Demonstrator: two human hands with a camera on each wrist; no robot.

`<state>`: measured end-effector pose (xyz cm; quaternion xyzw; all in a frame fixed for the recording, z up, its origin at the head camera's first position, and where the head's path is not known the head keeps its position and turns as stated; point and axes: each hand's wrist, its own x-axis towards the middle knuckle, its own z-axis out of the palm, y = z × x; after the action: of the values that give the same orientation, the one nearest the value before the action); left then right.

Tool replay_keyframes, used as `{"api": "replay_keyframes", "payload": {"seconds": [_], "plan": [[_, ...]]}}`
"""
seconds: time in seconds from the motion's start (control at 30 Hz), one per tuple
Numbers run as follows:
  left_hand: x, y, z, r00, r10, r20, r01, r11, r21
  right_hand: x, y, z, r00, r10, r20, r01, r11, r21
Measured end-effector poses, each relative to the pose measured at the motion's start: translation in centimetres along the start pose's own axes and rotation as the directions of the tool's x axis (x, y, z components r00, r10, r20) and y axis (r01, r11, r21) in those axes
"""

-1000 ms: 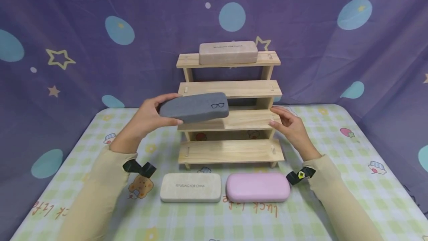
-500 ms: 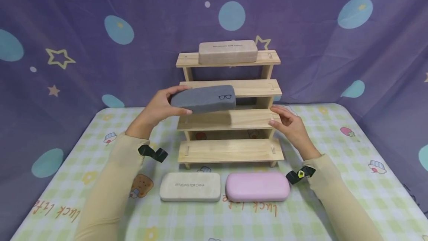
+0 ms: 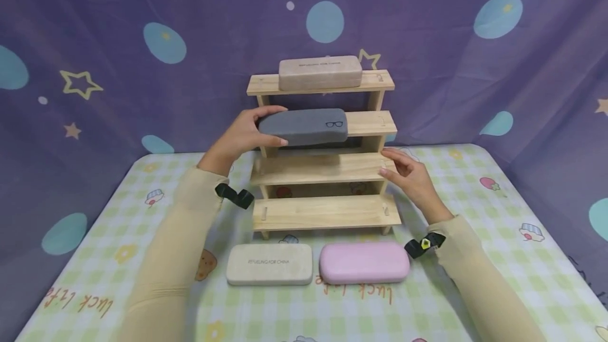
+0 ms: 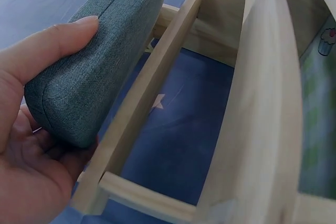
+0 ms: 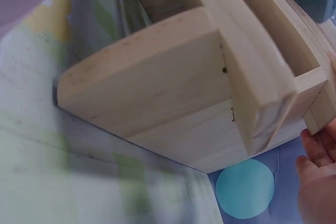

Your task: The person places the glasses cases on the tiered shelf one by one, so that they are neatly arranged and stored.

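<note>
My left hand [image 3: 242, 133] grips a grey-blue glasses case [image 3: 304, 126] by its left end, thumb on the near side and fingers behind. A small glasses drawing marks the case's right end. It overlaps the second step from the top of a wooden tiered rack [image 3: 323, 212]; in the left wrist view the fabric-covered case [image 4: 105, 51] lies close along that board. My right hand [image 3: 412, 178] holds the right end of the third step down, thumb at the front edge and fingers at the back. The right wrist view catches those fingers [image 5: 316, 148] at the board's corner.
A beige glasses case [image 3: 320, 74] sits on the rack's top step. On the checked tablecloth [image 3: 266, 315] in front lie a cream case [image 3: 269, 264] and a pink case [image 3: 364, 263], side by side. A purple patterned curtain [image 3: 214, 25] hangs close behind the rack.
My left hand has carried the grey-blue case up and to the right, from before the third step to the second step from the top. The right hand stays at the rack.
</note>
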<state>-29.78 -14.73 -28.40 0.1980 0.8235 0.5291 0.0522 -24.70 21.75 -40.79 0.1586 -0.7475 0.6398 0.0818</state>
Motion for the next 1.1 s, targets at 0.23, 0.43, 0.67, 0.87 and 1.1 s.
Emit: {"api": "replay_keyframes", "payload": {"seconds": [0.23,0.43,0.67,0.87,1.1], "plan": [[1.9,0.3,0.7,1.0,-0.01,-0.002,0.01,1.0,0.002,0.1,0.2,0.0,1.0,-0.003,-0.002,0.003,1.0,0.006],[3.2,0.6,1.4,0.999,-0.03,0.023,0.03,1.0,0.0,0.0,0.2,0.0,1.0,-0.003,0.0,0.003,1.0,0.012],[4.1,0.6,1.7,0.998,-0.031,0.051,0.031,0.999,0.006,0.1,0.3,0.0,1.0,-0.006,0.003,0.006,1.0,0.008],[4.5,0.7,1.8,0.997,-0.048,0.053,0.047,0.999,0.009,0.0,0.3,0.0,1.0,-0.015,0.004,0.015,1.0,0.007],[5.1,0.5,1.9,0.999,-0.02,0.05,0.018,0.999,0.039,0.0,0.3,0.0,1.0,-0.015,-0.001,0.015,1.0,-0.002]]}}
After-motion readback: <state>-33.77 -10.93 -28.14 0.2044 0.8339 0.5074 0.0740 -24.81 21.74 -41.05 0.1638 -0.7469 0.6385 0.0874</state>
